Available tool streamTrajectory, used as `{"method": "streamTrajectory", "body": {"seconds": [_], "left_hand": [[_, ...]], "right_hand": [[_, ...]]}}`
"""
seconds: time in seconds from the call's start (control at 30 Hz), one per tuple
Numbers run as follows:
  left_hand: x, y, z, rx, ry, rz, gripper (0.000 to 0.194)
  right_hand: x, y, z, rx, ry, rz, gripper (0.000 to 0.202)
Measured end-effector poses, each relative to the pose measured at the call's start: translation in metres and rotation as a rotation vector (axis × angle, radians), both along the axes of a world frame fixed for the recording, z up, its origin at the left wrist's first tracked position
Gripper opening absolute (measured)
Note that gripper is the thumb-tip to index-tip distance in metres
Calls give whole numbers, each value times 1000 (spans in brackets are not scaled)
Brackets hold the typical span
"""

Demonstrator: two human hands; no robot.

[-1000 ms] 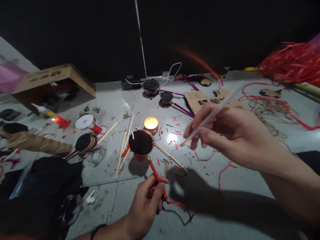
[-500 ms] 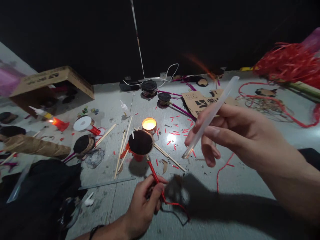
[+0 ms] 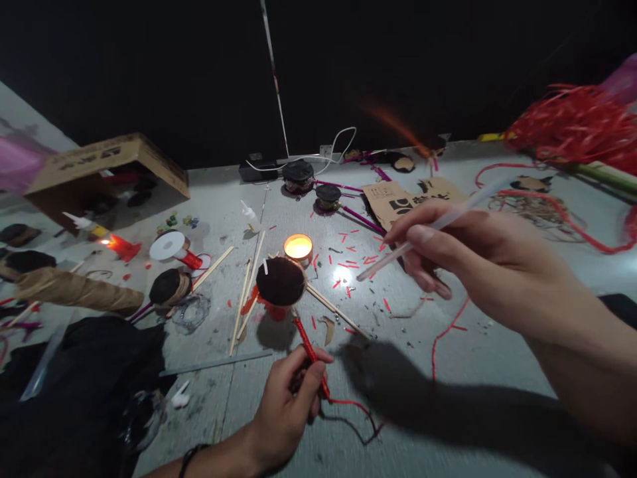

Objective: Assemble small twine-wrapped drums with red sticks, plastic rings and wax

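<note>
Matte black wall (image 3: 174,73) rises behind a grey, faintly grained surface (image 3: 209,425), smudged and strewn with short red scraps (image 3: 348,265). At the middle, just nearer than a lit candle (image 3: 298,247), is the drum (image 3: 280,282): a round black face, rough brownish rim and slim handle (image 3: 305,340) bound tightly in glossy red cord (image 3: 351,402), whose loose end curls onto the surface. The left hand (image 3: 288,398) has its grip closed round that handle; fingers and thumb hide part of it. The right hand (image 3: 478,259) pinches a smooth, translucent stick (image 3: 385,259) between thumb and finger, slanting down leftward. Its far end blurs, and I cannot tell whether the tip touches the surface. Pale wooden sticks (image 3: 246,292) lie beside the drum, partly covered by it; something red beneath is hard to make out. Dimness obscures the contents of a cardboard box (image 3: 94,156). Shiny red strands (image 3: 572,129) run out of view rightward, as does the right forearm; limp black cloth (image 3: 99,372) is cut off at left.
</note>
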State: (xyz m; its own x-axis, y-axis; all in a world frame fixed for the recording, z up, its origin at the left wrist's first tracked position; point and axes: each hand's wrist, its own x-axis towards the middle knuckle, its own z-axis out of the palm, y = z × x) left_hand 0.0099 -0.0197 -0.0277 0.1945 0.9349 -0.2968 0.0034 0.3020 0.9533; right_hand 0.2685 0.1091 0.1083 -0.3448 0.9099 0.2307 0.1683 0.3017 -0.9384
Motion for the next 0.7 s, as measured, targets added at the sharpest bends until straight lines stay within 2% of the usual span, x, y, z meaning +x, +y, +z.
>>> {"method": "streamTrajectory", "body": {"seconds": [0.13,0.27,0.53,0.7], "left_hand": [[0,1,0,0,2,12,59],[-1,2,1,-5,-4,6,60],[2,3,3,-28,-11,5,61],[1,3,4,-30,-2,10,61]], "right_hand": [[-1,6,-1,37,-94,-63,23],[-4,12,-2,71,-176,-51,27],[-8,9,-3,75,-195,0,32],[-10,9,-9,53,-151,30,41]]}}
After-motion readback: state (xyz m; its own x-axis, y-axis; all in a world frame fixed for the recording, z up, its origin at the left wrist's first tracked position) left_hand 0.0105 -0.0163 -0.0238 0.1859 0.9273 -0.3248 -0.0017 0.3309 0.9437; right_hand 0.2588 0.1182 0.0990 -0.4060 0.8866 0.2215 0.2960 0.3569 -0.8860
